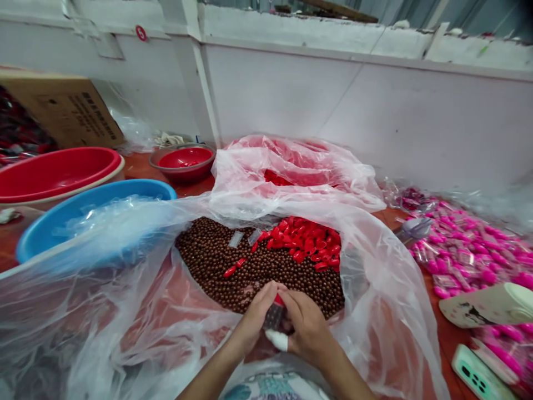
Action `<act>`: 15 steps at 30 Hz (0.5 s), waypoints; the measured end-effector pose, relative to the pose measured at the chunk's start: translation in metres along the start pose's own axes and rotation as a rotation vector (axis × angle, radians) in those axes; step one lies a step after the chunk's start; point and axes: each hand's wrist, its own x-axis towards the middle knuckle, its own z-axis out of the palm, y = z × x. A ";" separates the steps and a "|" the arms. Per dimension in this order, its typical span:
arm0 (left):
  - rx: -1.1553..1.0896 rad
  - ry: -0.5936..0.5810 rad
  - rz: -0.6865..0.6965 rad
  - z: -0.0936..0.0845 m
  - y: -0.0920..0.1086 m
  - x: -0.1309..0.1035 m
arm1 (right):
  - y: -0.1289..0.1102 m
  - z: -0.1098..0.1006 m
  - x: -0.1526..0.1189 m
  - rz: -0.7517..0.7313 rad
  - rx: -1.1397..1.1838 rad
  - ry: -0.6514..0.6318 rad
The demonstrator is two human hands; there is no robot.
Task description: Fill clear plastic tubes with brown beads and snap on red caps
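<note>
My left hand point(257, 318) and my right hand point(308, 325) meet around a small clear container point(272, 318) with a red cap at its top and dark brown balls inside. Both sets of fingers are closed on it, and the fingertips touch at the cap. Something white is wrapped around a finger of my right hand. Just beyond, a heap of small brown balls point(204, 250) lies in a large clear plastic bag point(387, 278). Red caps point(308, 241) are piled on the balls' far right side. A clear empty-looking container point(235, 239) rests on the balls.
To the left stand a blue basin point(31, 239) holding clear pieces, a red basin point(62, 172) and a cardboard box point(79, 111). Behind are a small bowl point(183, 158) and another bag point(250, 161) with red caps. Pink-capped containers point(470, 239), a cup point(483, 305) and a phone point(478, 375) lie right.
</note>
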 end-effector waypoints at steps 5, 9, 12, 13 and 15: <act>0.014 0.057 -0.025 0.005 -0.005 -0.001 | -0.004 0.000 -0.002 0.167 0.337 -0.065; 0.023 0.069 0.013 0.001 -0.002 0.002 | 0.005 0.007 -0.002 0.616 0.716 0.076; 0.059 0.048 -0.023 0.001 -0.005 0.003 | 0.008 0.004 0.004 0.685 0.760 0.125; 0.066 0.047 -0.033 0.002 -0.007 0.003 | 0.007 0.001 0.007 0.611 0.704 0.125; 0.053 0.073 -0.031 0.002 -0.010 0.003 | 0.003 -0.006 0.010 0.400 0.543 0.076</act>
